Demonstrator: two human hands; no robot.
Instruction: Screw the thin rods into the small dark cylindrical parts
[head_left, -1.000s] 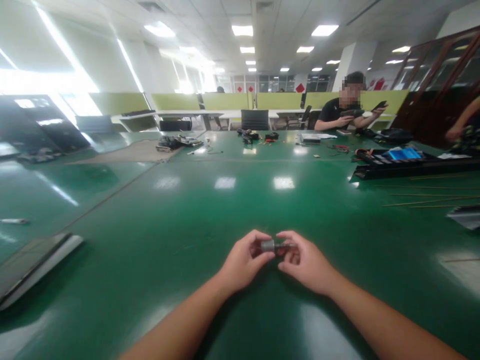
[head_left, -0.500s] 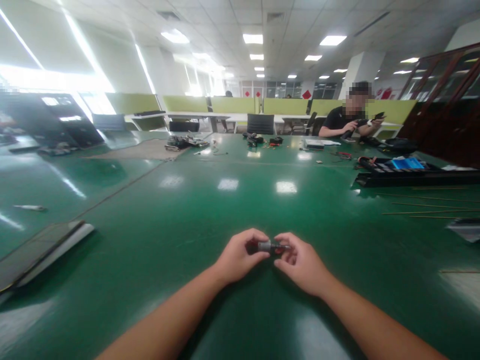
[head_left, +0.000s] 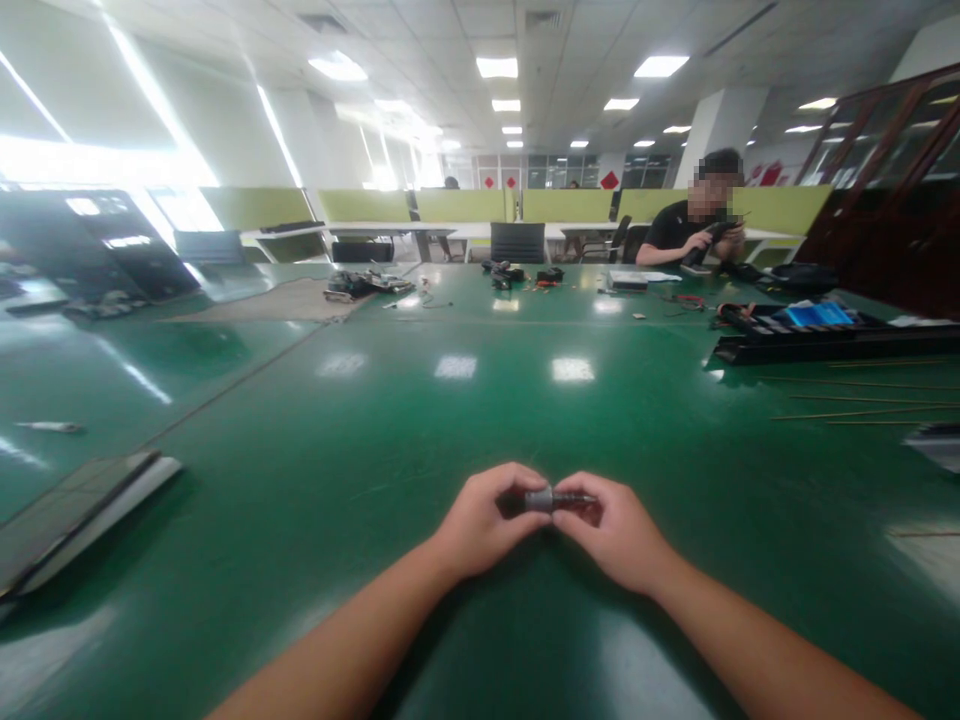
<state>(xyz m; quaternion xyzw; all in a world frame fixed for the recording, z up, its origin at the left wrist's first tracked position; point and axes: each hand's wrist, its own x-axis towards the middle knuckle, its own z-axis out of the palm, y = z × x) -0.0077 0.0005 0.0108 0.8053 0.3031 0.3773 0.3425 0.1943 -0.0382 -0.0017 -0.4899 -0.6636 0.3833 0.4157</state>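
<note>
A small grey metal cylinder with a thin dark shaft (head_left: 538, 500) lies crosswise between my hands, just above the green table (head_left: 420, 420). My left hand (head_left: 480, 520) is closed on the thick grey end, with the thumb below and fingers above. On the other side, my right hand (head_left: 622, 530) pinches where the cylinder meets the shaft, and the shaft runs back inside its curled fingers. The fingertips of both hands almost touch. What exactly the piece is, I cannot make out.
At the left edge lies a flat grey panel (head_left: 67, 510). To the right are a black tray with a blue packet (head_left: 817, 345) and several thin rods (head_left: 870, 400). Dark parts (head_left: 360, 283) lie at the far side. A co-worker (head_left: 671, 230) sits at the far right.
My right hand has moved left to meet my left hand, and its fingers have closed at the cylinder's end. The co-worker's raised hand has come down and inward.
</note>
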